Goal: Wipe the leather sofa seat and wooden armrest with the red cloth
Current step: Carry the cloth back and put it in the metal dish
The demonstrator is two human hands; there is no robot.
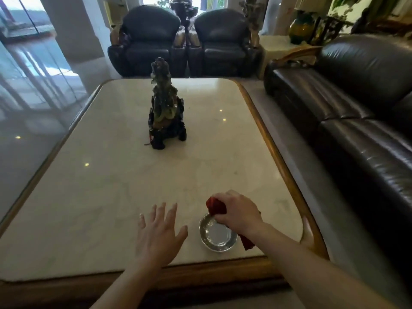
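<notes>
My right hand is shut on the red cloth, holding it bunched just over the far rim of a small glass bowl; a tail of the cloth hangs out under my wrist. To the bowl's left my left hand hovers over the marble table with fingers spread and nothing in it. The dark brown leather sofa runs along the right side, its seat cushions facing the table. Its curved wooden armrest shows at the far end.
The marble table has a raised wooden rim. A dark carved figurine stands at its middle. Two dark leather armchairs sit beyond the table. A narrow floor strip separates table and sofa. A green vase stands behind the armrest.
</notes>
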